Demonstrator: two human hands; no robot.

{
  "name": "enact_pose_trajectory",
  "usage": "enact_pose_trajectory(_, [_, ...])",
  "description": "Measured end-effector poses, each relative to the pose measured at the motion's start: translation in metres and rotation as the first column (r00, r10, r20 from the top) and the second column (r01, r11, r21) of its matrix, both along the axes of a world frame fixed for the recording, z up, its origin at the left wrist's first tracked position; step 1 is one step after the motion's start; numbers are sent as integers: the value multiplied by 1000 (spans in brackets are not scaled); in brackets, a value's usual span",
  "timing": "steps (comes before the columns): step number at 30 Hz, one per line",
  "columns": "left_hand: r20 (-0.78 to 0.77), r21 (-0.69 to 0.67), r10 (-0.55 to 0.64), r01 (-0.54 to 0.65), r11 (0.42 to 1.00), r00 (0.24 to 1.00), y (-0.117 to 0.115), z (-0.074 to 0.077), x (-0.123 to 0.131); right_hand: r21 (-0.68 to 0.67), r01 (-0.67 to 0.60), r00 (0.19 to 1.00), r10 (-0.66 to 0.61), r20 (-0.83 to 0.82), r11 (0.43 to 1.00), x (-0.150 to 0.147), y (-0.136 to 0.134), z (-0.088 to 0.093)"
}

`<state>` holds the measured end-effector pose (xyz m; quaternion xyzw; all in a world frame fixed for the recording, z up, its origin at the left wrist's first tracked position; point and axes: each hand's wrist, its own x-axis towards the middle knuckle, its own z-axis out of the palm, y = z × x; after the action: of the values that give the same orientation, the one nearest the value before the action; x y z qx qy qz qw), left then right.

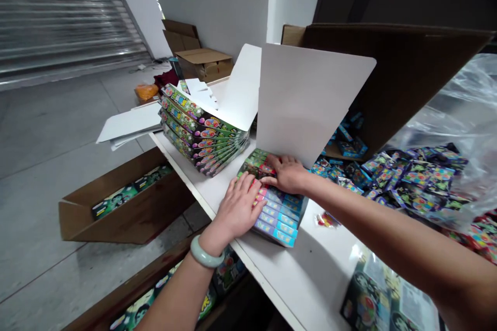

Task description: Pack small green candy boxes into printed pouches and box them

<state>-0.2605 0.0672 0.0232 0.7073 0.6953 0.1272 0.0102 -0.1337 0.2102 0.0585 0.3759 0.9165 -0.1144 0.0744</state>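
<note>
Along a white table (306,279), the left hand (236,206) and right hand (285,173) press flat, unclenched, on a slanted row of printed boxes (277,212) beside an upright white card (306,103).

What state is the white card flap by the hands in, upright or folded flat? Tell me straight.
Upright: the white card flap stands up behind the right hand, rising above the stack of small printed boxes, not lying on them.

No lettering or numbers can be read; the printing on the boxes under the hands (277,212) and the fanned stack of boxes (204,134), centre of the frame, is too small and blurred;
</note>
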Motion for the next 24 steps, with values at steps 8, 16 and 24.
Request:
enact_pose_trajectory(8, [19,7,6,-6,1000,1000,1,-2,-1,18,-87,968,89,-234,996,29,-8,-22])
enact_pose_trajectory(16, [-45,-83,-19,15,996,999,11,-7,-2,-123,-121,939,73,-336,985,51,-3,-24])
enact_pose_trajectory(24, [-104,78,-163,171,982,981,29,-16,-25,-449,101,570,-422,-705,888,217,-39,32])
